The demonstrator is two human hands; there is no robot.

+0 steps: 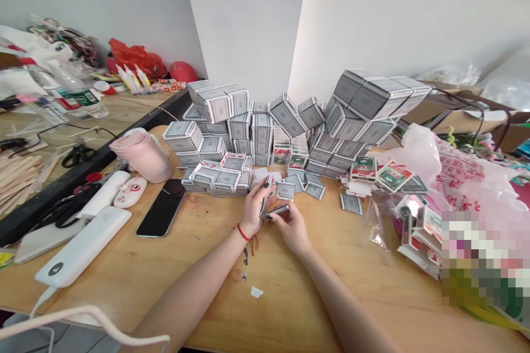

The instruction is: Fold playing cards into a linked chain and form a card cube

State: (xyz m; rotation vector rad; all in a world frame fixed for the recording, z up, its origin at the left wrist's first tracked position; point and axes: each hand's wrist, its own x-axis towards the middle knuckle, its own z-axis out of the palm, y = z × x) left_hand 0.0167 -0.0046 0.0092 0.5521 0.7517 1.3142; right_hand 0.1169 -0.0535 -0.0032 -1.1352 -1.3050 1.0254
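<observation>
Close together over the wooden table, both hands hold grey-backed playing cards (285, 191). My left hand (252, 210), with a red string at its wrist, is closed around some cards whose faces partly show. My right hand (295, 227) pinches a card edge at the lower side of the same bunch. How the cards join between the fingers cannot be made out. Behind the hands stand stacked cubes (215, 106) made of cards, and more cubes (360, 100) rise to the right. Open-topped card boxes (226, 179) sit just left of the hands. Loose cards (314, 187) lie just beyond the right hand.
A phone (160, 210), a white power bank (85, 245) and a pink pouch (143, 154) lie on the left. Card packs (364, 168) and plastic bags (467, 176) crowd the right. A paper scrap (256, 292) lies near the front.
</observation>
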